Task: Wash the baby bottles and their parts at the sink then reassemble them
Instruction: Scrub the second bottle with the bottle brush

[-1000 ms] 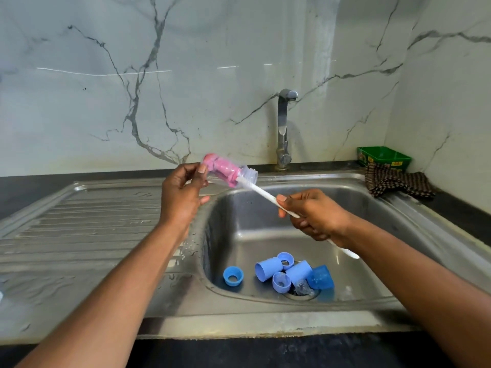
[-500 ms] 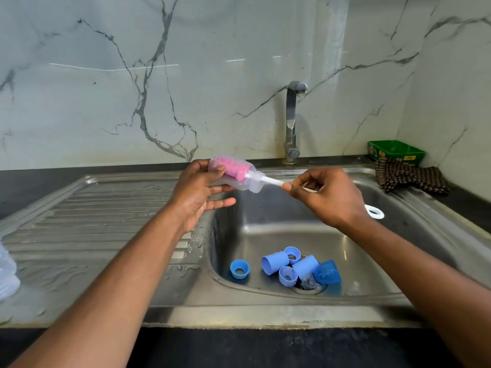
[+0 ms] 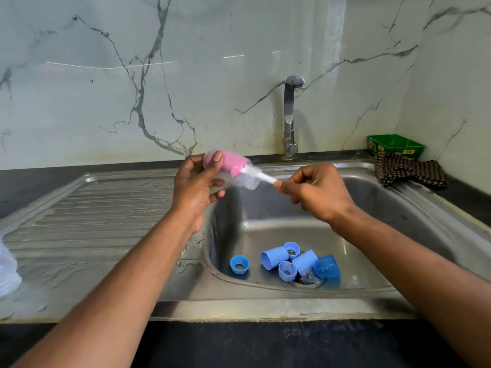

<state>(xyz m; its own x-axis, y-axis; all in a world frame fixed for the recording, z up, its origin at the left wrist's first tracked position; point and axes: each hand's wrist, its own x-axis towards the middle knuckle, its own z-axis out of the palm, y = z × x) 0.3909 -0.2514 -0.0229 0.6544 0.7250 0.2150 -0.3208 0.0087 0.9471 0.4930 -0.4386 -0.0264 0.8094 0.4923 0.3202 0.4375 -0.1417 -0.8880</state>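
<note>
My left hand (image 3: 195, 188) grips a small clear baby bottle (image 3: 245, 177) held sideways over the left rim of the sink basin (image 3: 393, 208). Inside the bottle sits the pink sponge head of a bottle brush (image 3: 231, 164). My right hand (image 3: 316, 193) pinches the brush's white handle just outside the bottle mouth. On the basin floor near the drain lie several blue bottle parts: a collar ring (image 3: 239, 264), two cylindrical caps (image 3: 273, 258), a translucent blue cap (image 3: 326, 266) and a clear teat (image 3: 309, 277).
The steel tap (image 3: 290, 115) stands behind the basin. A ribbed draining board (image 3: 101, 216) lies to the left, with a clear bottle (image 3: 8, 272) at its left edge. A checked cloth (image 3: 409, 170) and a green box (image 3: 394, 146) sit at the back right corner.
The brush has gone deeper into the bottle, and my right hand has slid up the handle close to the bottle mouth. The bottle has tilted a little.
</note>
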